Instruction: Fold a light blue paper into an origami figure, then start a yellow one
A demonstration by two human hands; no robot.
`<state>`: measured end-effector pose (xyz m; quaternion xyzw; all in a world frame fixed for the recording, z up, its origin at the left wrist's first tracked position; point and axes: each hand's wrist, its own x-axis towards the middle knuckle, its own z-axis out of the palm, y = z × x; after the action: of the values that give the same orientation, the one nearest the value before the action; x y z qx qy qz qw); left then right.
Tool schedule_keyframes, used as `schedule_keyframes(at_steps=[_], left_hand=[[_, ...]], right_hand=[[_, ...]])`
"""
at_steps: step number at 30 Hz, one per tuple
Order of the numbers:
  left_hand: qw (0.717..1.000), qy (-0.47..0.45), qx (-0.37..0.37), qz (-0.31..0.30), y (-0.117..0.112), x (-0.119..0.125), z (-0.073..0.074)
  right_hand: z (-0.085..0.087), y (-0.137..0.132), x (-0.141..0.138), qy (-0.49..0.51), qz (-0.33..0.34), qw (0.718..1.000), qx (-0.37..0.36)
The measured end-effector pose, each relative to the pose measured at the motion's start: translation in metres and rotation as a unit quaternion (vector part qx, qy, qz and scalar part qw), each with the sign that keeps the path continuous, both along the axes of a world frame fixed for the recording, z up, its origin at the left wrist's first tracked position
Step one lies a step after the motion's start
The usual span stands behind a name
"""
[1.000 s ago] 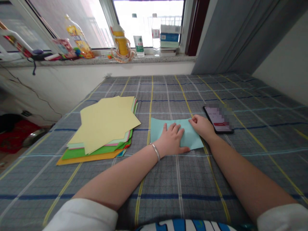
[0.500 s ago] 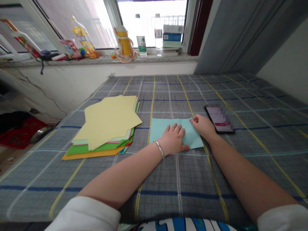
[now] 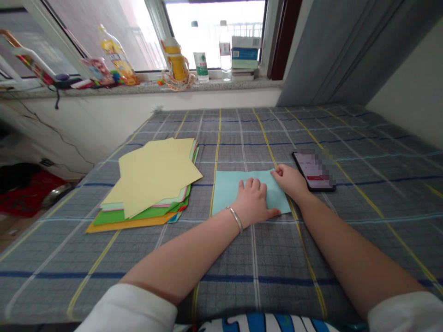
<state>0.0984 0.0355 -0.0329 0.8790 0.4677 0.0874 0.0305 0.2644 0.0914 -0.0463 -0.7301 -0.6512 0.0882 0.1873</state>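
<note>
A light blue paper sheet (image 3: 226, 193) lies flat on the checked bedspread (image 3: 242, 133), seemingly folded. My left hand (image 3: 252, 200), with a silver bangle (image 3: 236, 219) on its wrist, presses flat on the sheet's lower middle, fingers apart. My right hand (image 3: 290, 180) sits at the sheet's right edge with its fingers curled over the paper. To the left stands a loose stack of coloured paper (image 3: 155, 177), with pale yellow sheets on top and green (image 3: 131, 216) and orange (image 3: 128, 223) ones beneath. A smartphone (image 3: 306, 165) lies just beyond my right hand, its screen lit and partly blurred.
Beyond the bedspread, a stone window sill (image 3: 138, 87) holds several bottles, a stack of boxes and packets. A grey curtain (image 3: 332, 50) hangs at the right. The bed's left edge drops to a floor with a red cloth (image 3: 29, 198).
My left hand has slid slightly right over the blue sheet. The sheet's lower left corner now reaches further left. My right hand stays at the sheet's right edge.
</note>
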Motion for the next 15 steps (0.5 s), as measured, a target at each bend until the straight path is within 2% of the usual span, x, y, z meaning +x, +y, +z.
schedule_keyframes(at_steps=[15], left_hand=[[0.994, 0.021, -0.082, 0.071, -0.005, 0.031, 0.01]], right_hand=[[0.001, -0.002, -0.001, 0.033, -0.004, 0.999, -0.001]])
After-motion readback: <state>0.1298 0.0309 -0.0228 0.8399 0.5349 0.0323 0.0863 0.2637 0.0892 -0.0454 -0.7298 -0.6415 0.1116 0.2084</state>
